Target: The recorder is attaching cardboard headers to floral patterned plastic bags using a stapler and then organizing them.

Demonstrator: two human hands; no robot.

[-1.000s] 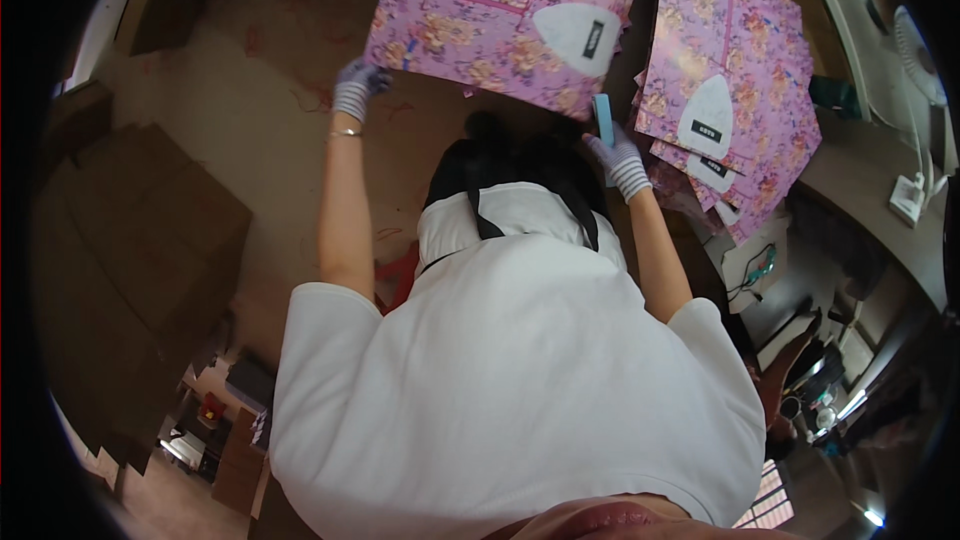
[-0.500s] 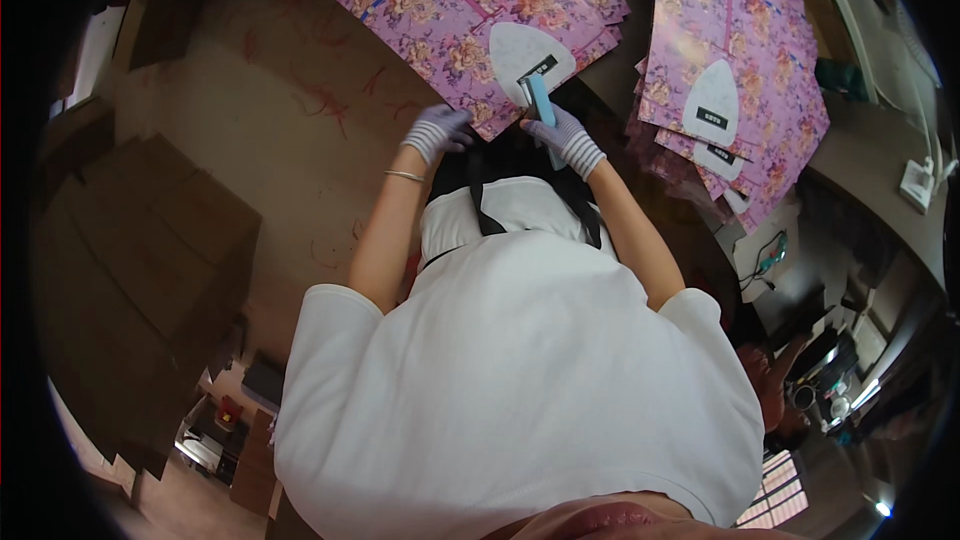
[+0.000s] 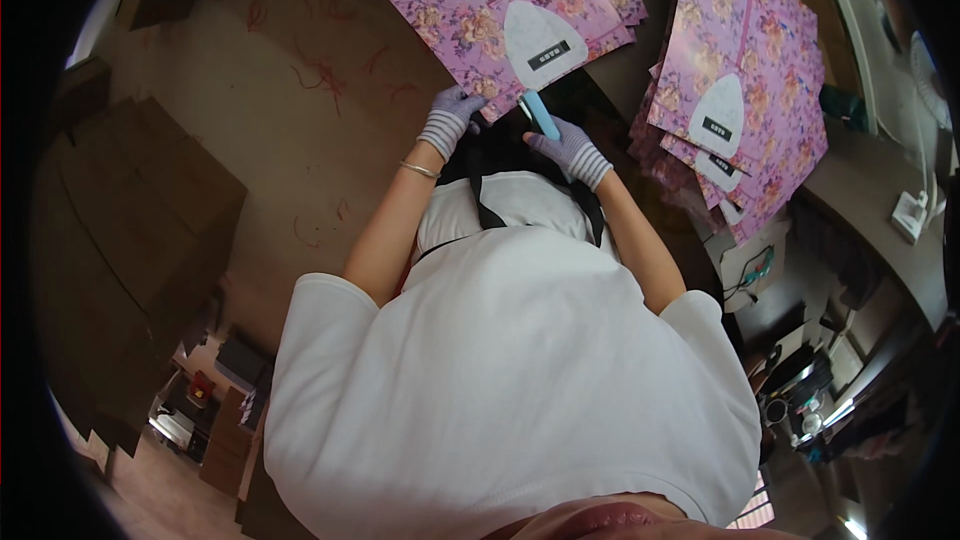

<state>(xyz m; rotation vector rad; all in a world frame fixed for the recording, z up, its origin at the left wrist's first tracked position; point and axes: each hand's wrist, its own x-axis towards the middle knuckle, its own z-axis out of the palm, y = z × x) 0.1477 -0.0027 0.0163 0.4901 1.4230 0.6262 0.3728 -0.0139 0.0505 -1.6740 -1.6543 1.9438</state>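
Packaging (image 3: 480, 25): left hand (image 3: 453, 121) pinching corner, right hand (image 3: 572, 152) gripping tool (image 3: 541, 116).

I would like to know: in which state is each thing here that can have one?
Near floral sheet: flat, printed side visible
Left hand: gloved, closed on its lower corner
Right hand: gloved, gripping the tool
Blue tool: head at the sheet's edge; open or shut unclear
Right-side floral stack: unevenly fanned
Red strands: scattered

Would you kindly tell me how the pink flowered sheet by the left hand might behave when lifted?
The pink flowered sheet seems fairly stiff, as its edges look straight; it is likely light, looking thin and flat.
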